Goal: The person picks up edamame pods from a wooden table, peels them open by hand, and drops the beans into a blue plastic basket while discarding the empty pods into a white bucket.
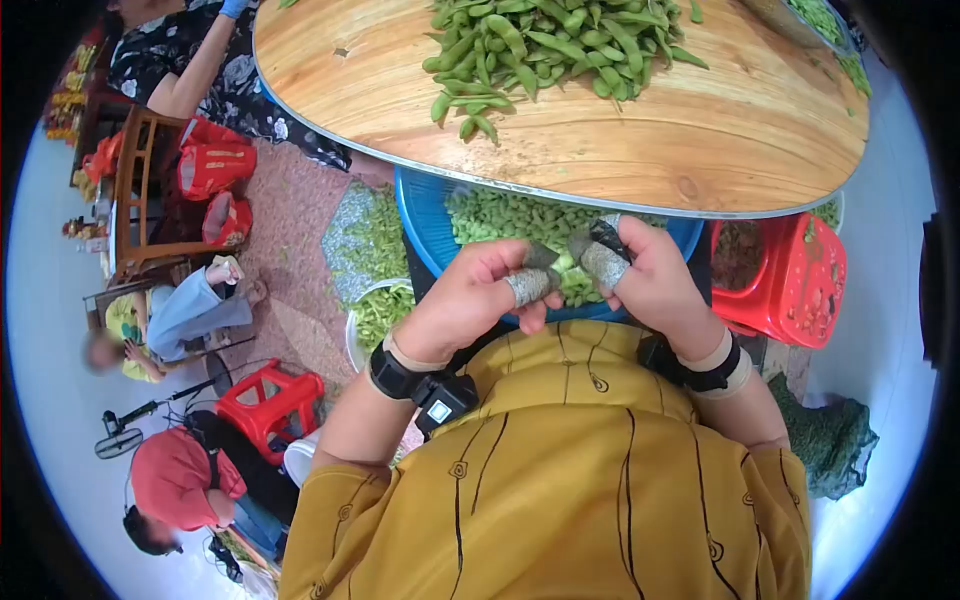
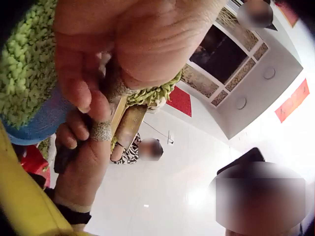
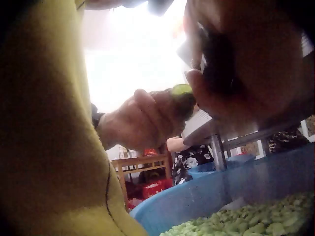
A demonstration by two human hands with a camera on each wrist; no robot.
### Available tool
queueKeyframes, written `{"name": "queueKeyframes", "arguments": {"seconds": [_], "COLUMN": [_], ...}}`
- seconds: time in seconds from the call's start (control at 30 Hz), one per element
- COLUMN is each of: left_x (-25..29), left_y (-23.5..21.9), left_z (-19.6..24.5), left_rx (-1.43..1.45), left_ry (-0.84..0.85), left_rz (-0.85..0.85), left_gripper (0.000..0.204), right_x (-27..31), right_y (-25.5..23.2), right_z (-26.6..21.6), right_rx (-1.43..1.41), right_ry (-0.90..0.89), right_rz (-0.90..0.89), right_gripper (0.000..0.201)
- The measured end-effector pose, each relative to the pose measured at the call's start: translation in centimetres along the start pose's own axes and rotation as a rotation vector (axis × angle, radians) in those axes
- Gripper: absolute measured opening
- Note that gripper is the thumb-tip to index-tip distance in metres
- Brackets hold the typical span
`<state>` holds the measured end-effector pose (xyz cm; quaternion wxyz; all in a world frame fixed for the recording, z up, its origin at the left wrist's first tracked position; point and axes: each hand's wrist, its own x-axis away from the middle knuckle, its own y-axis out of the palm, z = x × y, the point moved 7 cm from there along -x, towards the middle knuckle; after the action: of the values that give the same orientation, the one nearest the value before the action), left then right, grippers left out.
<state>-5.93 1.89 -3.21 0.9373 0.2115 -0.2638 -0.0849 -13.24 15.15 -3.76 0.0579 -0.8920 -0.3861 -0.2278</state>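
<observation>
In the centre of the head view, the person's left hand (image 1: pixel 478 295) and right hand (image 1: pixel 648 280) meet just below the near edge of the round wooden table (image 1: pixel 720 130), and both are closed on a single green soybean pod (image 1: pixel 566 262) held between them. The thumb and forefinger of each hand wear grey fabric finger guards (image 1: pixel 527 287), and these guarded tips pinch the pod from opposite ends. The pod sits directly above the blue plastic basin of shelled green beans (image 1: pixel 425 215), which stands under the table edge at the person's lap. In the right wrist view the pod end shows as a small green tip (image 3: pixel 181 90) between the two hands, with the basin's beans (image 3: pixel 256 219) low in the frame. For a clean result, the pod should be kept over the middle of the basin rather than its rim, so that released beans fall inside. Pressure is best applied along the pod seam with the guarded tips, not the bare skin, and the pod should be squeezed from one end toward the other. The heap of unshelled green pods (image 1: pixel 545 45) lies at the top of the head view on the table, well apart from the hands. A red plastic stool (image 1: pixel 795 285) stands just right of the basin; whether the container beside it takes the husks cannot be told.
</observation>
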Motion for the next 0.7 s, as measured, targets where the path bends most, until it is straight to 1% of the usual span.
{"name": "queueKeyframes", "arguments": {"seconds": [0.07,0.1,0.17,0.2,0.23,0.27,0.3,0.33,0.37,0.4,0.43,0.47,0.5,0.53,0.57,0.6,0.63,0.67,0.7], "left_x": [0.0,-0.5,-0.4,-0.2,-0.2,-0.3,-0.2,0.0,0.2,0.3,0.5,0.7,0.9,1.0,1.2,1.2,1.3,1.4,1.3], "left_y": [-0.6,-1.1,-0.8,-0.6,-0.2,0.1,0.0,0.2,0.4,0.4,0.6,0.8,0.8,0.4,0.0,-0.2,-1.2,-2.0,-2.1], "left_z": [0.7,1.3,1.1,0.8,0.9,1.1,1.0,0.6,0.2,0.0,0.0,0.0,0.0,-0.2,-0.3,-0.5,-0.5,-0.3,-0.5], "left_rx": [-0.121,-0.154,-0.362,-0.349,-0.523,-0.707,-0.705,-0.565,-0.426,-0.428,-0.323,-0.219,-0.22,-0.161,-0.102,-0.102,-0.151,-0.2,-0.201], "left_ry": [0.056,0.082,0.096,0.083,0.091,0.107,0.107,0.077,0.043,0.038,0.056,0.075,0.074,0.041,0.008,0.008,0.042,0.078,0.08], "left_rz": [0.142,0.152,0.229,0.228,0.195,0.159,0.155,0.09,0.026,0.023,0.001,-0.018,-0.016,0.033,0.081,0.082,0.162,0.242,0.244], "left_gripper": [0.011,0.011,0.012,0.012,0.012,0.013,0.013,0.013,0.013,0.013,0.013,0.012,0.012,0.012,0.012,0.012,0.012,0.012,0.012], "right_x": [0.3,-0.6,1.6,2.1,2.1,1.7,1.5,1.7,1.0,0.5,0.4,0.2,0.0,-0.2,-0.3,-0.4,-0.6,-0.4,0.2], "right_y": [-0.4,-0.2,0.3,1.0,0.8,1.0,1.3,1.1,0.6,0.4,0.4,0.5,0.6,0.7,0.3,0.1,0.0,-0.2,0.3], "right_z": [-1.2,-1.3,-3.7,-3.6,-3.3,-3.1,-2.9,-3.2,-2.4,-1.1,-1.0,-1.0,-0.9,-0.8,-0.9,-1.0,-0.3,-0.2,-1.1], "right_rx": [0.139,0.135,0.691,0.77,0.768,0.78,0.795,0.793,0.58,0.365,0.363,0.288,0.214,0.212,0.377,0.542,0.54,0.738,0.936], "right_ry": [-0.161,-0.204,-0.606,-0.769,-0.76,-0.744,-0.722,-0.718,-0.484,-0.251,-0.251,-0.269,-0.285,-0.285,-0.305,-0.323,-0.326,-0.465,-0.604], "right_rz": [0.103,0.099,0.268,0.291,0.288,0.226,0.16,0.161,0.078,-0.003,-0.001,-0.026,-0.052,-0.053,0.03,0.115,0.115,0.199,0.283], "right_gripper": [0.016,0.016,0.021,0.025,0.025,0.024,0.023,0.023,0.02,0.017,0.017,0.015,0.014,0.014,0.015,0.016,0.016,0.018,0.02]}}
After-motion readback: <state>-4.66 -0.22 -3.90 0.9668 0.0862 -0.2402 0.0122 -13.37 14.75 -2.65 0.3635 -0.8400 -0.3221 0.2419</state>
